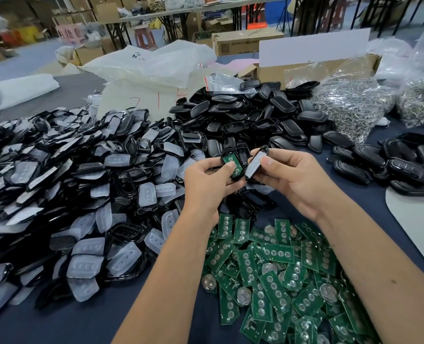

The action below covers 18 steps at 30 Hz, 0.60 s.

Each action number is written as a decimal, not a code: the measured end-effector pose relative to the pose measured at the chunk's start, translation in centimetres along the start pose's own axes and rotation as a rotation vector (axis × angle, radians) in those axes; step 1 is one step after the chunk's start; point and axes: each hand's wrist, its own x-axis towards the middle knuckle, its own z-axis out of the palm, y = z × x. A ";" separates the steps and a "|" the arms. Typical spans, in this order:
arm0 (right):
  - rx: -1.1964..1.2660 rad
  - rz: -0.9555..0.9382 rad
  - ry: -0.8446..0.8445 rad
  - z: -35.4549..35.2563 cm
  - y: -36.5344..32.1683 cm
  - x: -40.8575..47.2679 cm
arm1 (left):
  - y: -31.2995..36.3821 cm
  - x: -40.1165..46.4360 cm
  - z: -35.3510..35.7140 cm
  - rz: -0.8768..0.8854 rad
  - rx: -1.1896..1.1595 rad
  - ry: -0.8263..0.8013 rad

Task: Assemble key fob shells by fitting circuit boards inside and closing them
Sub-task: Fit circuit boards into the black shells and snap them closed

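Observation:
My left hand (207, 181) grips a black shell half (240, 167) with a green circuit board (232, 162) lying inside it, thumb pressing on the board. My right hand (290, 180) pinches a second black shell half (255, 165) whose pale inner pad faces me, tilted beside the first. The two halves are close together above the table, edges nearly meeting. A heap of loose green circuit boards (275, 269) lies below my forearms.
A big pile of front shells with translucent button pads (82, 189) fills the left. Black back shells (243, 117) are heaped behind my hands, more shells (399, 165) at right. Bags of metal rings (350, 105), plastic bags (151, 68) and a cardboard box (312, 68) stand at the back.

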 end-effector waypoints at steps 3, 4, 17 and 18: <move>0.002 0.000 0.015 0.0 0.0 0.1 | -0.1 0.0 0.0 0.019 0.004 -0.013; -0.004 -0.002 0.021 -0.1 0.1 0.1 | -0.1 0.0 0.0 0.034 0.008 -0.023; -0.161 -0.097 0.158 -0.1 1.1 0.3 | -1.1 -0.4 0.8 0.399 0.392 -0.097; -0.182 -0.099 0.174 -0.1 1.1 0.4 | -1.2 -0.4 0.9 0.434 0.459 -0.111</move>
